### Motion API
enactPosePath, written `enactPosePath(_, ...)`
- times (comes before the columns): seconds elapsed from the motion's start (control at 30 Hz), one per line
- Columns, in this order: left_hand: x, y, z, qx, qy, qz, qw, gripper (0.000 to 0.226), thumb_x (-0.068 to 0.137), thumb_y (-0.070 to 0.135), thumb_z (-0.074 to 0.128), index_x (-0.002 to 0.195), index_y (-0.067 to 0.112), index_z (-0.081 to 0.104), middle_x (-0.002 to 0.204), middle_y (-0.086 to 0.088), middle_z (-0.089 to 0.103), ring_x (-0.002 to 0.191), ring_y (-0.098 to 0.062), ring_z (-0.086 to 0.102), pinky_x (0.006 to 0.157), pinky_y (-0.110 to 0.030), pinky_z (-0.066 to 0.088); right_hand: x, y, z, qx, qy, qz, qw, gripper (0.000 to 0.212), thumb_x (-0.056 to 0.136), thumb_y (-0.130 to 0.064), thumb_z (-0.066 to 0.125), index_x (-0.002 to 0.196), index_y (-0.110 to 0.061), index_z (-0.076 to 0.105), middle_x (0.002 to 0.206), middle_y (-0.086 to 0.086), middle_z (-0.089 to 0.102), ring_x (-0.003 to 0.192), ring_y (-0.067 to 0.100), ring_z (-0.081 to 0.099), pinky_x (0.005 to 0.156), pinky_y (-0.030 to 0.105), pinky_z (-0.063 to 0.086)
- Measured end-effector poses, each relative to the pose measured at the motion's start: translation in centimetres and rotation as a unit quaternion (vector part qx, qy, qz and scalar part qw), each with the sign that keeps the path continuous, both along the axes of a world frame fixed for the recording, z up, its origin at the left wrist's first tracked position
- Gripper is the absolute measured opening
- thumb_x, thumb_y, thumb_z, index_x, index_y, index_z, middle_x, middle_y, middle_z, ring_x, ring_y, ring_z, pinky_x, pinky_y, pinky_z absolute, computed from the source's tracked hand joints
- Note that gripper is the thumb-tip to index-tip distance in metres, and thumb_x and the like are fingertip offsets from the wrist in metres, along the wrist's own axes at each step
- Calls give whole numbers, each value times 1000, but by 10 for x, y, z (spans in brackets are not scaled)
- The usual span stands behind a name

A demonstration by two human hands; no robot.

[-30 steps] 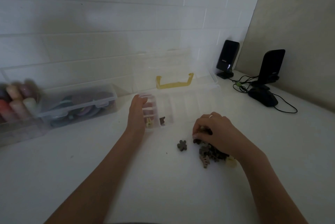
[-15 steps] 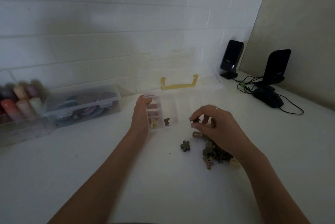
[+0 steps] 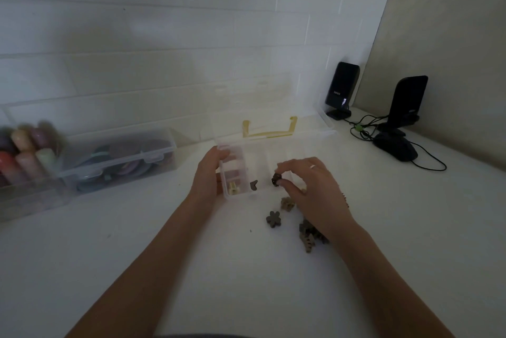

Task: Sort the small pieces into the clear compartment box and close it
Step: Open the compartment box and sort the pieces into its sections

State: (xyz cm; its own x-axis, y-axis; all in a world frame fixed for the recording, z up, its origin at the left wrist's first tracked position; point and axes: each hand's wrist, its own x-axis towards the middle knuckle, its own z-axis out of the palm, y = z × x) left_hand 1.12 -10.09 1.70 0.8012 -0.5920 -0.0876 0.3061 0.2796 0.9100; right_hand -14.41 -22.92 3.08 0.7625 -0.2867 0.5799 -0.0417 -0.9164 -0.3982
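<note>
Both hands work: left hand (image 3: 209, 173) grips clear box (image 3: 273, 151), right hand (image 3: 309, 181) fingers pinch dark piece (image 3: 276, 180).

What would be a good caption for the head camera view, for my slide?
Right hand pinches a dark piece over the open clear compartment box; left hand steadies it.

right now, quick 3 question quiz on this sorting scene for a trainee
1. True or false: the lid of the clear compartment box is shut.
2. What does the right hand pinch? A) dark small piece B) yellow handle C) cable
3. Which hand holds the box's left end?

Key
1. False; the lid stands open.
2. A
3. The left hand.
</note>
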Motion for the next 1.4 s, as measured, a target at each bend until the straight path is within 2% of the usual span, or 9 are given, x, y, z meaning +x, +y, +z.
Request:
enactPosePath(0.17,4,5,4,-31,31,-31,999,33,77,29,56,106,15,64,101,-6,68,108,-35,60,81,-43,50,-9,-3,11,61,-21,-8,998,8,84,-21,67,90,-26,66,74,-16,59,72,4,52,69,12,43)
enactPosePath(0.3,9,11,8,-40,60,-39,997,50,66,27,60,113,12,63,115,-8,61,102,-33,62,84,-44,47,-17,-4,20,127,47,78,988,5,78,-28,73,79,-23,71,67,-11,66,60,3,59,60,13,47)
enactPosePath(0.5,6,8,14,-9,86,-64,994,28,81,37,55,77,14,72,87,-8,63,82,-23,62,75,-38,46,-14,9,19,43,216,96,971,37,68,-51,75,101,-36,70,87,-17,68,80,0,61,76,18,51)
enactPosePath(0.67,8,3,11,28,80,-47,995,40,84,49,55,104,15,62,100,-8,65,88,-21,65,73,-36,52,-12,10,14,3,268,96,959,32,76,-40,72,107,-34,69,100,-15,68,83,-6,53,82,13,44)
enactPosePath(0.77,8,3,11,28,83,-44,995,54,69,52,61,109,15,62,109,-11,64,93,-23,65,78,-39,51,-11,12,16,83,220,118,965,24,75,-28,76,99,-29,73,91,-12,72,80,-2,62,78,15,48)
enactPosePath(0.9,6,4,10,22,88,-29,995,80,57,54,65,125,12,59,124,-17,61,103,-28,63,90,-47,48,-11,17,21,277,23,160,947,23,75,-3,75,93,-18,71,86,-2,73,80,11,68,72,20,54)
enactPosePath(1.17,12,7,9,24,96,-5,995,71,72,50,66,129,11,57,114,-11,62,95,-27,65,93,-49,45,-5,9,10,170,-59,48,982,20,75,-5,75,77,-14,57,83,-2,59,76,13,60,70,20,52)
enactPosePath(1.3,8,6,9,16,93,13,995,55,83,45,56,125,9,58,109,-16,60,77,-24,67,70,-36,50,-2,16,5,86,-100,55,990,18,76,-6,74,74,-12,58,80,-6,55,73,6,51,67,11,43)
enactPosePath(1.4,7,5,6,-3,74,33,997,42,88,38,52,116,8,57,91,-12,64,60,-20,68,55,-30,53,6,18,1,-21,-128,5,991,14,78,-13,72,74,-13,59,81,-5,57,75,11,51,69,22,43)
